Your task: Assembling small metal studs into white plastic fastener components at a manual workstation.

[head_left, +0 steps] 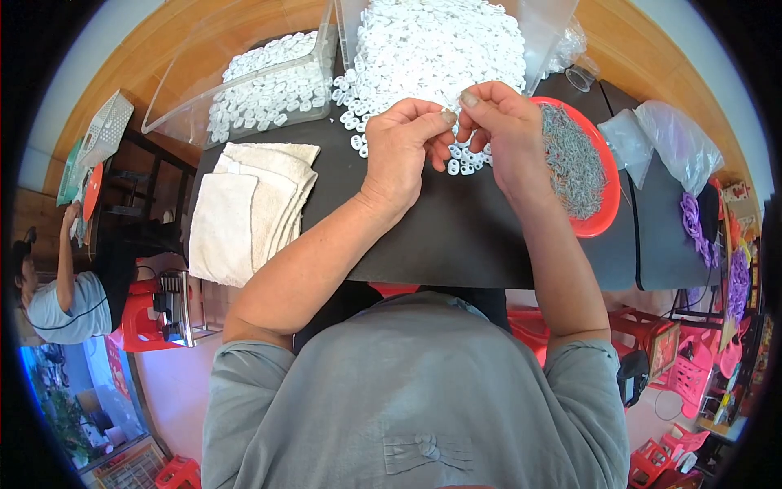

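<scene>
My left hand (403, 147) and my right hand (507, 126) meet above the dark table (464, 236), thumbs and forefingers pinched close together. Whatever sits between the fingertips is too small to make out. Just beyond them rises a big heap of small white plastic pieces with holes (440, 45), spilling out of a clear bin (554, 33). Several of these pieces lie loose under and around my hands. Right of my right hand is a red bowl (608, 179) full of thin grey metal pieces (570, 155) that look like small nails or screws.
At left stands a clear container (183, 102) with more white pieces. Folded cream cloths (244, 204) lie near the left edge. Plastic bags (676, 134) and purple cord (692, 224) are at right. Another person (69, 285) works at far left; red stools (147, 318) stand around.
</scene>
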Demonstrator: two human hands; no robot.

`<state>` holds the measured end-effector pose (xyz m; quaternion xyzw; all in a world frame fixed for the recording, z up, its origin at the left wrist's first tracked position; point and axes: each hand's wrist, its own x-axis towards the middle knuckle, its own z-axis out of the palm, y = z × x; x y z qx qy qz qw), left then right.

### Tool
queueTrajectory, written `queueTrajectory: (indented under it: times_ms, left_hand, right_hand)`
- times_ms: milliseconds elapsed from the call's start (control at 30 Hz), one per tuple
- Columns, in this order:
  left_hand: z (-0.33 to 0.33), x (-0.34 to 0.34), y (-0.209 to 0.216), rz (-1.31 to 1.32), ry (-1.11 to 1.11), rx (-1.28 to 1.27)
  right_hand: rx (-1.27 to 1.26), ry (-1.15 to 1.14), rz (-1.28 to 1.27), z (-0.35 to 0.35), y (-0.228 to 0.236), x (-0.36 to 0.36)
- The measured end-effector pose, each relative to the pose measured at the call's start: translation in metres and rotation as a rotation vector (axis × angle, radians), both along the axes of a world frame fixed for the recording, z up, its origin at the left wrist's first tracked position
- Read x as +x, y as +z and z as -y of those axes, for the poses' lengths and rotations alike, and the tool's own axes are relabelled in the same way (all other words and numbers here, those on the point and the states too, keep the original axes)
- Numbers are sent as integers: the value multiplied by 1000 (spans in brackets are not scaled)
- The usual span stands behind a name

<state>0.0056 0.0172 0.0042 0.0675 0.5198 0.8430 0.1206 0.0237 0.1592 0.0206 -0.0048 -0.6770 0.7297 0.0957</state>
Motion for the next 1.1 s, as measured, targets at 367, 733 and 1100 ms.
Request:
queueTrajectory:
  times_ms: [367,733,1100]
  left_hand:
    - [1,-1,-3,7,-43,-70]
    - [4,-2,-5,20,-55,-13]
    - [4,-6,-2,29,-13,0]
  right_hand:
    - [95,17,-8,1,-2,-1]
    - [103,-21,42,-4,-1,-4]
    - [218,82,-17,-10,5,-5]
